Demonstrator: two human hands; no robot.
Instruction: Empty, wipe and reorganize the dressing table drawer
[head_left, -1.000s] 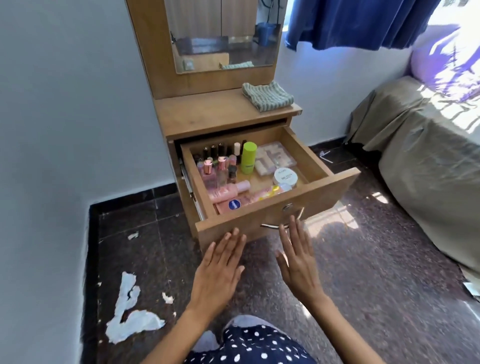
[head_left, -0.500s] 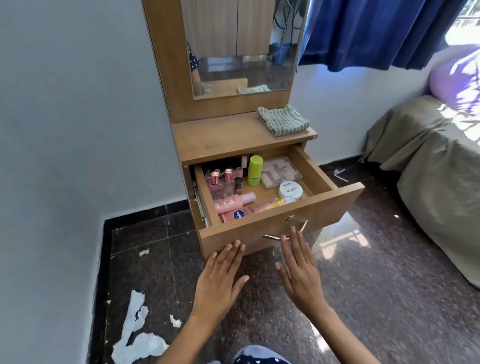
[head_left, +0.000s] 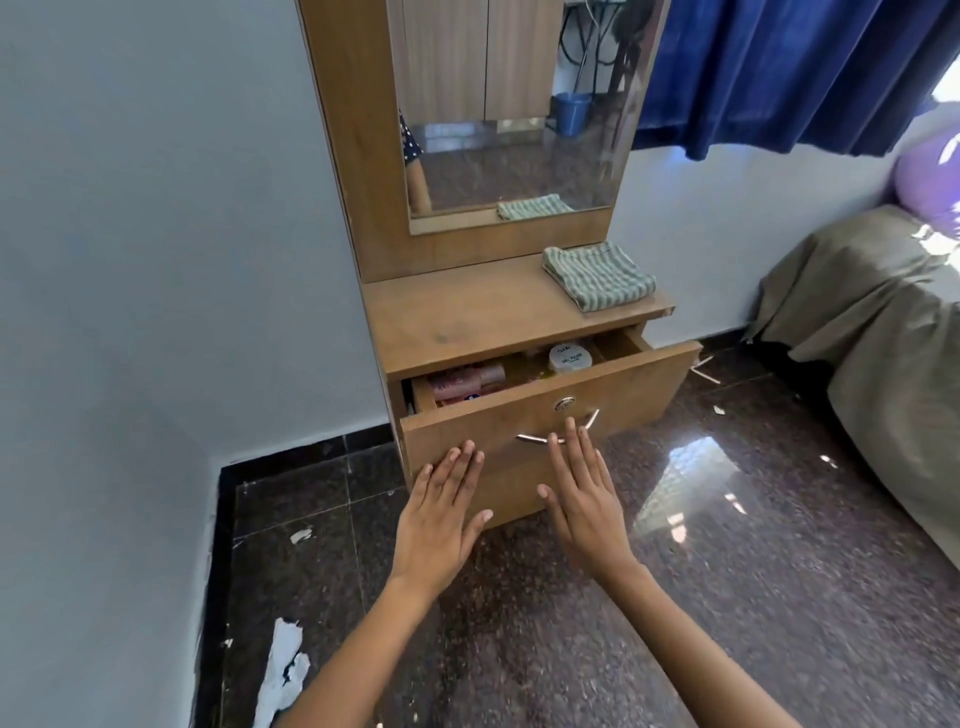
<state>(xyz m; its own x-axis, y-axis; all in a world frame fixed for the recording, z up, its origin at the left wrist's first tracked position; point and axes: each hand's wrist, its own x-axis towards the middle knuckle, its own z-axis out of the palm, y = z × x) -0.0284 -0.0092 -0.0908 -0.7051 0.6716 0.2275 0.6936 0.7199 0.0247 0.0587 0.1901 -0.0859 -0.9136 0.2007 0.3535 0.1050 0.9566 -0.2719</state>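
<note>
drawer (head_left: 550, 415) now mostly pushed in, was wide open a second ago | left hand (head_left: 441, 514), right hand (head_left: 584, 493) flat, fingers straight, holding nothing, at drawer front | bottles still inside; likely the closing step.

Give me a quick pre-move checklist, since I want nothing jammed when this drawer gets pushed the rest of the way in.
1. Both hands free: ok. The left hand and right hand are flat with straight fingers, holding nothing.
2. Fingers clear of the gap above the drawer front: ok, they lie low on the panel, near the metal handle.
3. Nothing standing above the drawer's rim: cannot tell. Only the white jar and pink bottle show; the rest is hidden under the tabletop.
4. Drawer emptied for wiping: not ok, items are inside.
5. Cloth at hand: ok, the striped cloth lies folded on top.
</note>
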